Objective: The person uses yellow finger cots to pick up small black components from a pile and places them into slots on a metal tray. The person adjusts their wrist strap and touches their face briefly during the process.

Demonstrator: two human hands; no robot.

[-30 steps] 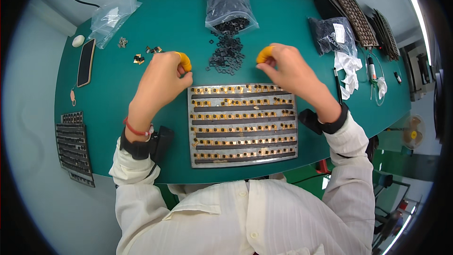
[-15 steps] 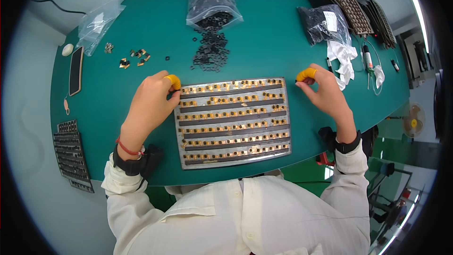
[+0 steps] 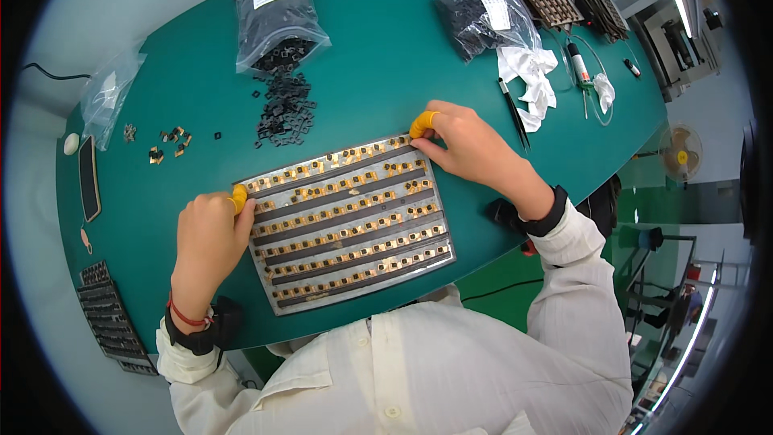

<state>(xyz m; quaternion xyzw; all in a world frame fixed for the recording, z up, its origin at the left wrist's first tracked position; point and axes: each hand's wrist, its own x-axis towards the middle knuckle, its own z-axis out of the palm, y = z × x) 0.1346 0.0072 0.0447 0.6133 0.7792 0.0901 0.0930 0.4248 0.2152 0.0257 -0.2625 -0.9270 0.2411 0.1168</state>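
A flat metal tray (image 3: 362,294) lies tilted on the green table, with several rows of small gold-coloured parts carrying black squares, split by dark strips. My left hand (image 3: 211,234), a yellow finger cot on its index finger, is closed with finger and thumb at the tray's upper left edge. At the upper right corner, by the end of the top row, my right hand (image 3: 467,145) is pinched, also with a yellow finger cot. Whatever sits between its fingertips is hidden. Loose black square frames (image 3: 283,113) lie heaped beyond the tray.
An unsealed plastic bag (image 3: 278,20) of black frames stands behind the heap. Gold parts (image 3: 171,143) and a phone (image 3: 89,180) lie left. A second bag (image 3: 483,20), white tissue (image 3: 531,80), tweezers (image 3: 513,111) and a bottle (image 3: 578,63) are right. Dark trays (image 3: 113,314) overhang the left edge.
My right hand has moved from beside the tray to its upper right corner. The view has turned and shifted, so the tray now appears slanted. My left hand stays by the tray's left edge.
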